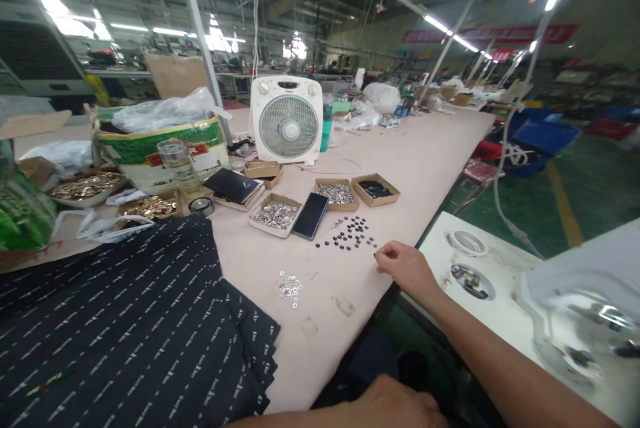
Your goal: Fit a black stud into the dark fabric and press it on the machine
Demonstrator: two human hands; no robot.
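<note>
Reaching far out across the pale table, the right arm runs in from the lower right corner, forearm bare and nearly straight, wrist low over the near edge. The right hand lies knuckles up at the table's edge, fingers curled in and the fingertips pinched narrowly together just beside the scatter of dark buttons; whether a button sits between them is too small to make out. The left hand rests low at the bottom edge, only its back showing, cut off by the frame, so its grip cannot be told.

Left of both hands lies a stack of black patterned fabric, its lower part running out of view. Between fabric and right hand sits a little heap of silver rings. Beyond the buttons lie a dark phone and three shallow cardboard trays of small parts, blurred in detail.
</note>
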